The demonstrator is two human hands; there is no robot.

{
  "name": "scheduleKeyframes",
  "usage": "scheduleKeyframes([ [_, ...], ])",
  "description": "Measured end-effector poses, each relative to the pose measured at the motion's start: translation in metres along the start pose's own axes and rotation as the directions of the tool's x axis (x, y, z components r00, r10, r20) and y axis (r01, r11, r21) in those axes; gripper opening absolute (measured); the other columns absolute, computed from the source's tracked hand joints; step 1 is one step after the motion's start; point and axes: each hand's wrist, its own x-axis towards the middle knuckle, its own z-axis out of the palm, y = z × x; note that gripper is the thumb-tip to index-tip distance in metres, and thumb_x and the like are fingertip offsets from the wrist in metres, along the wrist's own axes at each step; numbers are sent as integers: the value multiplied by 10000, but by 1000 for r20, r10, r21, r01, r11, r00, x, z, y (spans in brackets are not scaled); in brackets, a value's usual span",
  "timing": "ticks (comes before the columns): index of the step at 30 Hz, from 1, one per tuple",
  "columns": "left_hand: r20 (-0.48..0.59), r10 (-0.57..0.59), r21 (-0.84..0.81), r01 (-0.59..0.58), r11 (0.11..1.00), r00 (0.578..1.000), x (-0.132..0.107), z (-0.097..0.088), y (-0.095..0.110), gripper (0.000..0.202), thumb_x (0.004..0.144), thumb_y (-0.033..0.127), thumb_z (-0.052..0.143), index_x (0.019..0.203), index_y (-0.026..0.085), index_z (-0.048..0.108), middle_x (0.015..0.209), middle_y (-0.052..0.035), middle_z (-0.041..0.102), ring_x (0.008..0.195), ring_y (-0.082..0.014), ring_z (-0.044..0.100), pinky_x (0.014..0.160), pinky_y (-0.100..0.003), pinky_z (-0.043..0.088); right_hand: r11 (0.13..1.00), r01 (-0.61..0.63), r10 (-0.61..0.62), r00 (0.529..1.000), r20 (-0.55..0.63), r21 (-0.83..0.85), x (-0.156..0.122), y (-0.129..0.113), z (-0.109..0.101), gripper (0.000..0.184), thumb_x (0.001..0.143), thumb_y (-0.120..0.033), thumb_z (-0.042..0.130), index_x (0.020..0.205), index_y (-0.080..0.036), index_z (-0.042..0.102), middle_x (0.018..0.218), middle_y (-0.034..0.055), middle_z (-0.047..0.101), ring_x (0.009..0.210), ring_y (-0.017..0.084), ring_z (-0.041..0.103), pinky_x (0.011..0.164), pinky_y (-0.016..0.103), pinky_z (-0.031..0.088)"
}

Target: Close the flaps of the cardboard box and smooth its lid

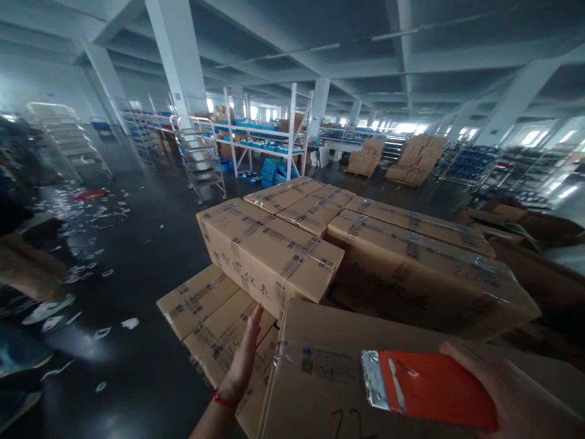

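Cardboard box (320, 372) sits right in front, close to the person, its long side running left to right. The left hand (242, 360) lies flat and open against its left end. The right hand (516, 396) is closed around an orange tape cutter (429, 390), resting on top of the box. More boxes (274, 250) are stacked just behind

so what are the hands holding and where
The right hand grips an orange tape dispenser by its rear end. The left hand holds nothing, flat against the carton.

head cam | from above, facing forward-down | close over carton stack (347, 256) | hall behind
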Motion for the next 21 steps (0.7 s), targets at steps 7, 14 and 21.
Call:
scheduleKeyframes([
  [7, 62, 344, 540, -321, 778, 937, 9, 27, 135, 547, 979, 449, 127, 1464, 259, 295, 1558, -33, 271, 1461, -218, 144, 1184, -540, 221, 970, -169, 127, 965, 228, 174, 18, -22, -27, 444, 578, -351, 673, 956, -187, 509, 918, 73, 628, 822, 270, 609, 741, 411, 448],
  [14, 283, 274, 795, -385, 469, 919, -9, 84, 139, 526, 979, 381, 158, 1465, 229, 287, 1530, -49, 306, 1434, -227, 234, 1151, -501, 320, 929, -32, -28, 987, 157, 367, -5, 17, -31, 404, 570, -335, 681, 881, -191, 467, 842, 17, 585, 752, 186, 568, 677, 298, 413],
  [21, 257, 186, 825, -315, 469, 948, -12, 76, 156, 553, 963, 425, 182, 1460, 211, 297, 1528, -65, 308, 1421, -226, 277, 1164, -517, 271, 982, 15, 1, 996, -85, 190, -115, 162, -21, 692, 582, -404, 715, 1210, -190, 519, 1150, 140, 623, 1023, 324, 615, 893, 446, 523],
])
